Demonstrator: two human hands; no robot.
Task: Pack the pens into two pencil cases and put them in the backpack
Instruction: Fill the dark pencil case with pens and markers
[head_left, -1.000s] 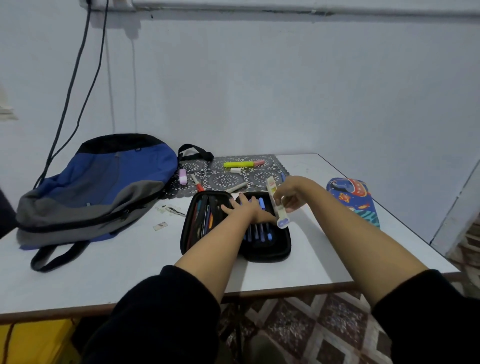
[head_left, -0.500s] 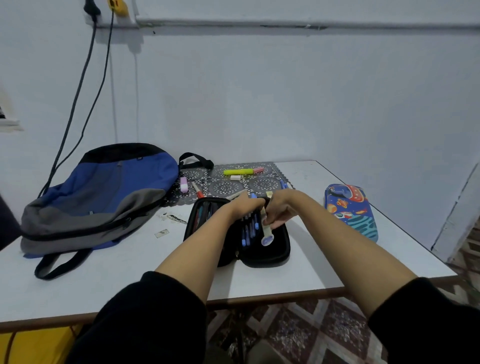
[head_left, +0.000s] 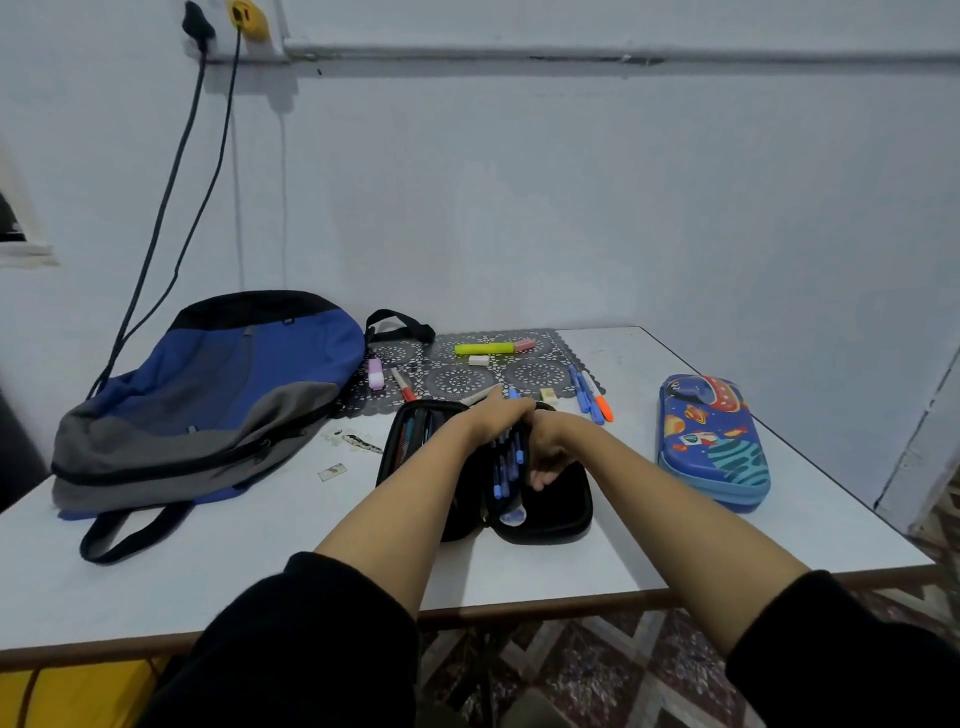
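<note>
A black pencil case (head_left: 563, 512) lies open at the table's middle. My left hand (head_left: 497, 415) grips its inner flap, which carries several blue pens (head_left: 506, 467), and holds the flap tilted up. Beside it, my right hand (head_left: 549, 451) is closed on a white pen whose round blue end (head_left: 512, 516) shows under the flap, inside the right half of the case. A blue patterned pencil case (head_left: 712, 447) lies shut to the right. The blue and grey backpack (head_left: 208, 395) lies flat on the left.
On a dark lace mat (head_left: 535, 371) behind the case lie a yellow highlighter (head_left: 485, 348), a red marker (head_left: 402, 385), blue and orange pens (head_left: 589, 397), small erasers and a pink one (head_left: 375, 373). Two cables (head_left: 171, 208) hang down the wall to the backpack.
My right hand has brought the white pen down from above the case into its right half. My left hand went from lying flat on the pens to lifting the flap.
</note>
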